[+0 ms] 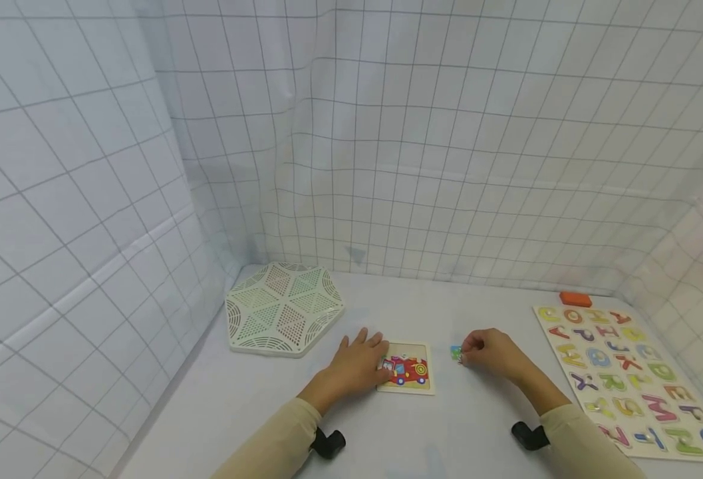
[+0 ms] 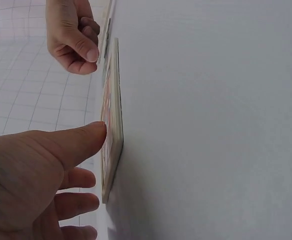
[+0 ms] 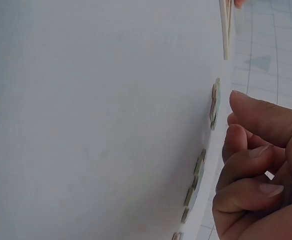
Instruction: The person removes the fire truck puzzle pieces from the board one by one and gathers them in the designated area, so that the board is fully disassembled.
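Puzzle piece (image 1: 455,352) lies just beside right hand's (image 1: 491,354) curled fingertips.

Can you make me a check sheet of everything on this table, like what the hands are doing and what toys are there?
Surface: white table, flat.
Job's things: small fire-truck puzzle board lies flat; loose puzzle pieces lie on the table beside the right hand.
Clutter: white hexagon peg board at the back left; alphabet puzzle board at the right; orange block behind it.
Hands: left hand rests flat on the fire-truck board's left edge, fingers straight; right hand has curled fingers at a small green-blue piece; whether it is pinching it cannot be told.
Cables: nothing seen.
Surroundings: white cloth walls with a grid pattern.
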`<move>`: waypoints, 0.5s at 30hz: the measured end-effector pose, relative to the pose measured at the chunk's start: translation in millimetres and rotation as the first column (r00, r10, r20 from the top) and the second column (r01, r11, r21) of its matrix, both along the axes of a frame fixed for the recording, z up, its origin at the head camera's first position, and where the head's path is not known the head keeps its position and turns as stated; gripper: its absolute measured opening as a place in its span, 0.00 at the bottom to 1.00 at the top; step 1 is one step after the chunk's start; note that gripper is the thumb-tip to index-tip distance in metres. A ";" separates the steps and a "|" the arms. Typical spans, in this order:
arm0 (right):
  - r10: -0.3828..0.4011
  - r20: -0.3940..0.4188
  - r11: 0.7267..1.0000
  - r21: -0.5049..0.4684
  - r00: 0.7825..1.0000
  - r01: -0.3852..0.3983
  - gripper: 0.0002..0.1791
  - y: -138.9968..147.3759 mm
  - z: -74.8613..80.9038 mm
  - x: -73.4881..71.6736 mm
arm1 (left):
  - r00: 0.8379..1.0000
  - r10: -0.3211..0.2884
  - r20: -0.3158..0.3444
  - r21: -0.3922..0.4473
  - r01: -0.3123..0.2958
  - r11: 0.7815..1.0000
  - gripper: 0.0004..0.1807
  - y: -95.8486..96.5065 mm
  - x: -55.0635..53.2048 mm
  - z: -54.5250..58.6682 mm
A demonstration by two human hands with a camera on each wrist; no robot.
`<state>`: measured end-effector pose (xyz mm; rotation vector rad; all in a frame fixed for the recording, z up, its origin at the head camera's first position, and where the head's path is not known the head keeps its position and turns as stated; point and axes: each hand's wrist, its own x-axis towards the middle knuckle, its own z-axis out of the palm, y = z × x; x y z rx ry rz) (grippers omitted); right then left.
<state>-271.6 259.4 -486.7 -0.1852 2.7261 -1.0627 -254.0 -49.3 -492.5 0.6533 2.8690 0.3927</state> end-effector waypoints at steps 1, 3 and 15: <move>0.007 0.006 1.000 -0.023 1.000 -0.007 0.06 -1.9 1.0 -0.2 | 1.000 -0.010 -0.005 0.003 0.010 1.000 0.34 1.1 0.5 -0.1; 0.031 0.018 0.997 -0.076 0.999 -0.029 0.07 -7.6 2.4 -0.4 | 0.999 -0.038 -0.008 0.007 0.038 0.999 0.34 4.0 1.8 -0.1; 0.146 0.060 0.981 -0.139 0.987 -0.137 0.10 -51.5 -3.8 5.2 | 0.992 -0.124 -0.034 -0.011 0.123 0.992 0.31 22.2 5.3 -3.4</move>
